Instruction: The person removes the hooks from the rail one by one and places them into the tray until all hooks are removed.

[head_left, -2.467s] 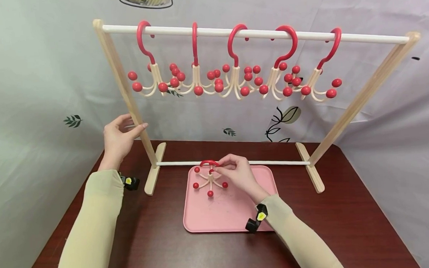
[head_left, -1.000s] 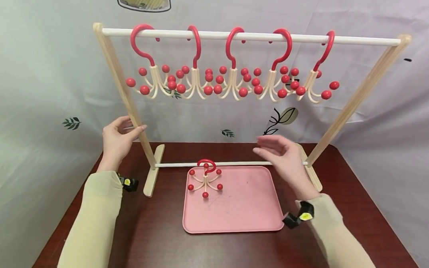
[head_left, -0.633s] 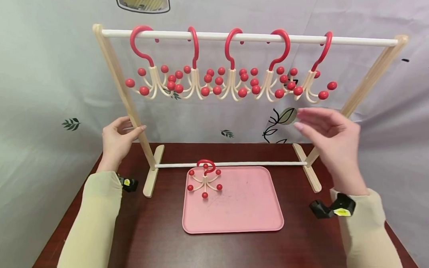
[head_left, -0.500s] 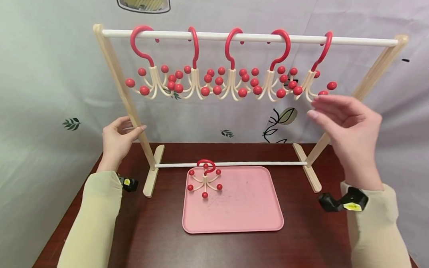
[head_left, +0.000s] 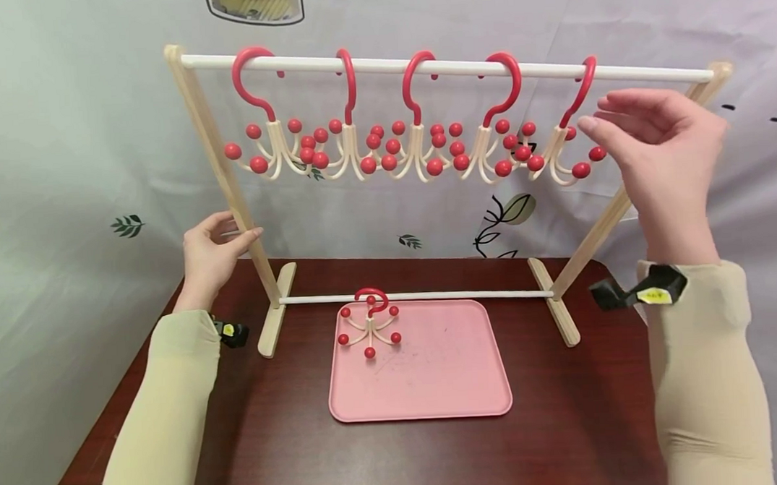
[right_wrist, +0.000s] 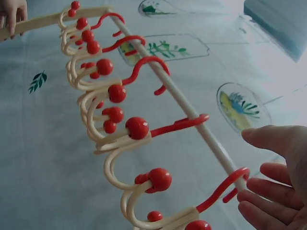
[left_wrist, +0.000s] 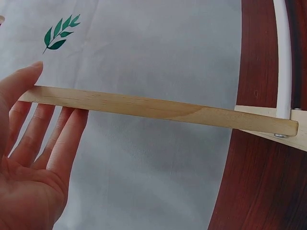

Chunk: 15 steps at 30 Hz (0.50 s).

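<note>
On the left, my left hand (head_left: 208, 257) holds the rack's wooden post (head_left: 211, 134), thumb in front and fingers behind. The left wrist view shows its fairly straight fingers against that post (left_wrist: 144, 106). My right hand (head_left: 670, 140) is raised at the rack's right end, fingers loosely bent and holding nothing. It is nearest the rightmost multi-hook hanger (head_left: 556, 148), beside its red hook (right_wrist: 223, 189); contact is unclear. Several such hangers, with cream arms and red ball tips, hang from the white rail (head_left: 381, 65). Another hanger (head_left: 369, 326) lies on the pink tray (head_left: 440, 378).
The rack stands on two wooden feet (head_left: 554, 311) on a dark red-brown table (head_left: 398, 459). A lower white bar (head_left: 430, 296) runs between the feet, behind the tray. Pale printed cloth (head_left: 335, 223) hangs behind everything.
My right hand let go of the hanger on the tray, then moved right and up to the rail's right end. The hanger stays on the tray. My left hand stays at the post.
</note>
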### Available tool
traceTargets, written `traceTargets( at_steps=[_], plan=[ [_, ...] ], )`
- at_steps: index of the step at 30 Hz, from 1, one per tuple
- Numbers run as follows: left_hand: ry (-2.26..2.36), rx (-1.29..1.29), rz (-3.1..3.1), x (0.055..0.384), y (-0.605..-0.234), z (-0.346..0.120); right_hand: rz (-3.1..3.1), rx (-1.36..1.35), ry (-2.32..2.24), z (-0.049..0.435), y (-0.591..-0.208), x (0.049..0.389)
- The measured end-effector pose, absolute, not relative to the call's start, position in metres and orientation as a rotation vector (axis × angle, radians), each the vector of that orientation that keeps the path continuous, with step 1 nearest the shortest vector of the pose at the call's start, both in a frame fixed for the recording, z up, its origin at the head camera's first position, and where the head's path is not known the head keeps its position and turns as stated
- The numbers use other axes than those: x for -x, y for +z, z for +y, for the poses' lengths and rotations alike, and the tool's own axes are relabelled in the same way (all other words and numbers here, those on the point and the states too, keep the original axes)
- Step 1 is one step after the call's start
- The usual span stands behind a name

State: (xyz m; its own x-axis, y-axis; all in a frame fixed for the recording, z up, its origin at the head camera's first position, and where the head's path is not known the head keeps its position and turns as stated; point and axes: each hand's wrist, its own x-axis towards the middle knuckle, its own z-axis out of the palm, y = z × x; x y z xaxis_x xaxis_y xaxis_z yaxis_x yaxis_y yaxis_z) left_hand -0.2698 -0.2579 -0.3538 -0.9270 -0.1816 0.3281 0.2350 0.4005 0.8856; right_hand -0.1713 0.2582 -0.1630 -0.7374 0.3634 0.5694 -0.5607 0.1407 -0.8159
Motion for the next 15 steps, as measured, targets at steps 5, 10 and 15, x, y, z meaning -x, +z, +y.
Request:
traceTargets(
  at_steps=[5, 10, 15],
  plan=[
    [-1.544, 0.042, -2.284, 0.270, -0.354, -0.258, -1.861, -0.047, 1.624, 0.260, -0.158, 0.189],
    [-1.539, 0.049, -2.283, 0.271, -0.354, -0.258, -1.872, 0.001, 1.608, 0.257, -0.156, 0.199],
    [-1.541, 0.050, -2.281, 0.271, -0.354, -0.258, -1.809, -0.061, 1.596, 0.253, -0.155, 0.201]
  ],
)
